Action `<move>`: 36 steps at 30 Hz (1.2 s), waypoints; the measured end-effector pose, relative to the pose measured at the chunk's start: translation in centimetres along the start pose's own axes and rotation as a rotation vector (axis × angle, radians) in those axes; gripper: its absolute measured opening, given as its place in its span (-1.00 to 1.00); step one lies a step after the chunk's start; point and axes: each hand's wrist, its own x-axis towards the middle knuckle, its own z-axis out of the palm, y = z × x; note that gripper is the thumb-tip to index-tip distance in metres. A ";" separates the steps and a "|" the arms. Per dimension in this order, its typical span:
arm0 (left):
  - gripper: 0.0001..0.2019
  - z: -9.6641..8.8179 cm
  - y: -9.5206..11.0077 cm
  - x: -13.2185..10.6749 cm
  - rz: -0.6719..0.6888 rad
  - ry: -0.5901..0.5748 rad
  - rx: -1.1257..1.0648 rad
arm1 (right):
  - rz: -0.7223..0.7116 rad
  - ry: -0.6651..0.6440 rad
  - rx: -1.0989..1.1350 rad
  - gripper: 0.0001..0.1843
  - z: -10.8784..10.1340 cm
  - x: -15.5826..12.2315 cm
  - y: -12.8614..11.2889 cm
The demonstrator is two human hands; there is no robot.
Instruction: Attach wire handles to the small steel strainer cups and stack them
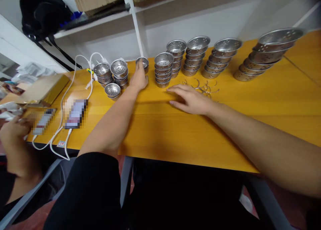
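Note:
My left hand [138,80] reaches to the back of the yellow table [175,129] and its fingers close on a small perforated metal cup [142,63]. My right hand [189,97] lies flat and open on the tabletop, fingers spread, just in front of a loose pile of thin wire rings [202,86]. A stack of small perforated cups [163,69] stands between the two hands. More small cups [113,74] stand left of my left hand.
Stacks of perforated metal bowls run to the right, growing larger: [176,56], [196,54], [220,57], [268,52]. Two phones [75,113] on white cables and a cardboard box [43,89] lie at the left. Another person's hand [12,131] is at the left edge. A white shelf [135,19] stands behind.

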 end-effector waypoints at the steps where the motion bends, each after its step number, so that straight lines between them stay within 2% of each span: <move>1: -0.08 0.0 0.2 0.6 -0.053 -0.011 0.029 | 0.006 -0.001 -0.002 -0.39 -0.1 0.0 0.0; 3: -0.28 -0.1 1.1 0.9 -0.120 -0.047 0.180 | 0.011 0.000 -0.007 -0.40 -0.2 -0.1 0.1; 5: -0.54 -0.5 2.7 -0.1 -0.108 -0.068 0.353 | 0.015 0.004 -0.012 -0.40 -0.3 -0.2 0.1; 6: -0.60 -0.7 3.6 -1.0 -0.101 -0.063 0.390 | 0.018 0.005 -0.015 -0.41 -0.3 -0.2 0.2; 8: -0.64 -1.4 5.5 -3.2 -0.037 -0.074 0.524 | 0.025 0.001 -0.015 -0.42 -0.3 -0.3 0.3; 12: -0.80 -3.4 9.0 -7.8 0.004 -0.163 0.555 | 0.018 -0.010 -0.012 -0.44 0.1 -0.1 0.4; 14: -0.87 -4.6 10.2 -9.7 0.067 -0.254 0.563 | 0.009 -0.010 -0.009 -0.44 0.2 0.0 0.3; 16: -0.81 -5.8 10.9 -11.1 0.112 -0.274 0.491 | 0.006 -0.007 -0.005 -0.45 0.2 0.1 0.3; 19: -0.63 -6.6 10.5 -12.2 0.172 -0.089 0.313 | 0.023 -0.006 0.000 -0.46 0.0 0.1 0.2; 21: -0.27 -6.3 9.5 -12.4 0.170 -0.005 0.232 | 0.037 -0.012 -0.002 -0.46 -0.3 0.1 0.1; 22: -0.04 -6.0 8.9 -12.4 0.156 -0.014 0.204 | 0.042 -0.014 -0.005 -0.46 -0.4 0.1 0.0; 23: 0.11 -5.6 8.3 -12.4 0.138 -0.048 0.181 | 0.046 -0.015 -0.008 -0.46 -0.5 0.1 -0.1; 24: 0.14 -5.2 7.8 -12.4 0.122 -0.092 0.161 | 0.048 -0.016 -0.008 -0.46 -0.6 0.0 -0.1; 26: 0.01 -4.5 6.9 -12.3 0.115 -0.147 0.124 | 0.056 -0.015 0.003 -0.46 -0.8 0.0 -0.1; 28: -0.10 -4.2 6.4 -12.2 0.164 -0.130 0.100 | 0.057 -0.011 0.013 -0.46 -0.9 0.1 -0.1; 33: -0.06 -3.7 6.6 -12.2 0.367 0.030 0.094 | -0.003 0.080 0.006 -0.43 -1.2 0.3 -1.1; 36: -0.09 -1.9 8.0 -13.4 0.455 0.057 0.065 | -0.030 0.155 -0.002 -0.42 -1.4 0.4 -2.5</move>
